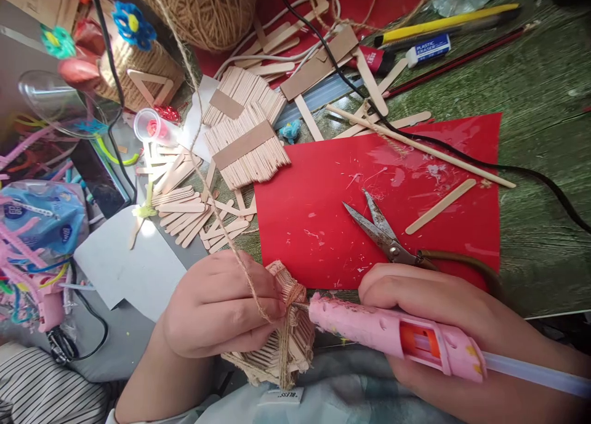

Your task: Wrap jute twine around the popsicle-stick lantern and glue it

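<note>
Craft-stick piece is sitting at 6 o'clock in the view, just in front of the person's clothing. Progress, judged from its present state: sticks are already holding together in close layers, and twine bands are already crossing them, so the work is looking well advanced but unfinished. Remaining: a twine strand is running uncut from the left fingertips towards 11 o'clock and leaving the frame; whether it is joining the twine ball I cannot tell. The left hand is gripping the piece from its 9 o'clock side, fingers curled, pinching the strand down near the upper end. The right hand is wrapping around a pink hot-glue gun, its nozzle meeting the twine at about 2 o'clock on the piece; trigger pressure is not showing. Appearance: the piece is showing pale, ribbed stick edges, a thick tan band running down towards 6 o'clock, a more orange wrap near the nozzle, and loose fibres fraying along the lower rim. Its far side is hiding behind the left hand. Scissors are lying spread on the red sheet, towards 2 o'clock from the piece.
</note>
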Action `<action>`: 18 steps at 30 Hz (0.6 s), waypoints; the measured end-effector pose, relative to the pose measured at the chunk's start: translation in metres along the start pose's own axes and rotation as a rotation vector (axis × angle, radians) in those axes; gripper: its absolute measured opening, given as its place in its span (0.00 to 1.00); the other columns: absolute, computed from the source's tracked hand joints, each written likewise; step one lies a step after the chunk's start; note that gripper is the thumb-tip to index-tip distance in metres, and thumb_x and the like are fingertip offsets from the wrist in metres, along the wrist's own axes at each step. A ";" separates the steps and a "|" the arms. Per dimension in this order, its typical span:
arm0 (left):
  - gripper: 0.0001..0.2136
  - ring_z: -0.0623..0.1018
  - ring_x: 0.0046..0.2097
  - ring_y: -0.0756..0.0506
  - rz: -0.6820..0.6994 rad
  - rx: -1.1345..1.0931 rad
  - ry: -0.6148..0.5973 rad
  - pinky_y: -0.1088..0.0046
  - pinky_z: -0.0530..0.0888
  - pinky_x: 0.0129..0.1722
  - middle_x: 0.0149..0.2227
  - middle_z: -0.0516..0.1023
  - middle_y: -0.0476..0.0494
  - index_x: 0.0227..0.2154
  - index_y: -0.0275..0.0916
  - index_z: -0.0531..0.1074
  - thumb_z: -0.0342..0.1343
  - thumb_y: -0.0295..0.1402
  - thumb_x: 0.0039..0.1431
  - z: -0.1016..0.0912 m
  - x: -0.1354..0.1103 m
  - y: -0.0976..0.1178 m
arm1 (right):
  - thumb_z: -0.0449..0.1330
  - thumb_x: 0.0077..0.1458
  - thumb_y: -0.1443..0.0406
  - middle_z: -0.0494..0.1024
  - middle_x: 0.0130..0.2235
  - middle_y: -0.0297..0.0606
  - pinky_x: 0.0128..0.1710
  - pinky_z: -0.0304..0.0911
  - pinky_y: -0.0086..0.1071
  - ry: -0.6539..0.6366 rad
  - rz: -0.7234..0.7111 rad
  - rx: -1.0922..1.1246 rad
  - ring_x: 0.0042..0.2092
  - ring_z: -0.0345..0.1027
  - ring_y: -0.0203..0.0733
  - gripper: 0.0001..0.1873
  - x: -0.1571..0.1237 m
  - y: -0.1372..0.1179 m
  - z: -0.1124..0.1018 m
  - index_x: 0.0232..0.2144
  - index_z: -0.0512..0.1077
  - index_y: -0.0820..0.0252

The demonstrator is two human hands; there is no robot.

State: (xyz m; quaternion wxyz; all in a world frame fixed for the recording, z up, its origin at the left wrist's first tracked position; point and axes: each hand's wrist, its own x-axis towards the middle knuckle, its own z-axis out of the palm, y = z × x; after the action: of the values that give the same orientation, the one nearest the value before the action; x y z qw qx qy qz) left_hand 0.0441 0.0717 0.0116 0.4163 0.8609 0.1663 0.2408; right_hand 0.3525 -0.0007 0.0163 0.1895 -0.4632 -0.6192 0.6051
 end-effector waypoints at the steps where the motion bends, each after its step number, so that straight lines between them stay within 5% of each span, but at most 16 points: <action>1: 0.05 0.88 0.37 0.43 0.000 0.004 0.014 0.67 0.86 0.41 0.32 0.86 0.40 0.43 0.35 0.77 0.62 0.26 0.66 0.000 0.000 0.000 | 0.59 0.47 0.76 0.80 0.35 0.34 0.30 0.68 0.27 0.001 -0.014 -0.002 0.32 0.75 0.39 0.17 0.000 0.000 0.000 0.38 0.76 0.54; 8: 0.06 0.88 0.37 0.43 0.010 -0.007 0.027 0.68 0.85 0.41 0.33 0.86 0.40 0.43 0.35 0.77 0.63 0.24 0.64 0.001 0.003 0.000 | 0.59 0.46 0.76 0.80 0.35 0.34 0.28 0.65 0.27 -0.019 -0.030 -0.045 0.33 0.76 0.38 0.18 0.000 0.000 -0.002 0.38 0.76 0.54; 13: 0.05 0.88 0.37 0.43 0.013 -0.005 0.017 0.68 0.85 0.41 0.33 0.86 0.40 0.43 0.34 0.77 0.62 0.24 0.64 0.000 0.004 0.000 | 0.61 0.59 0.69 0.76 0.32 0.32 0.29 0.63 0.30 -0.093 -0.011 -0.019 0.31 0.72 0.36 0.04 0.005 0.001 0.001 0.33 0.74 0.55; 18: 0.07 0.88 0.38 0.44 0.006 0.010 0.022 0.68 0.85 0.41 0.33 0.86 0.40 0.45 0.36 0.77 0.61 0.24 0.65 0.000 0.002 0.000 | 0.60 0.66 0.63 0.70 0.29 0.30 0.28 0.59 0.32 -0.071 0.031 0.026 0.27 0.65 0.34 0.12 0.009 0.004 0.005 0.28 0.70 0.55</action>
State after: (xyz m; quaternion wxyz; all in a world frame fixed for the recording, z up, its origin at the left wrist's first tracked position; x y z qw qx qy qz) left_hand 0.0454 0.0727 0.0116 0.4092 0.8608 0.1696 0.2508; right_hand 0.3455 0.0034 0.0084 0.1640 -0.4482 -0.6105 0.6320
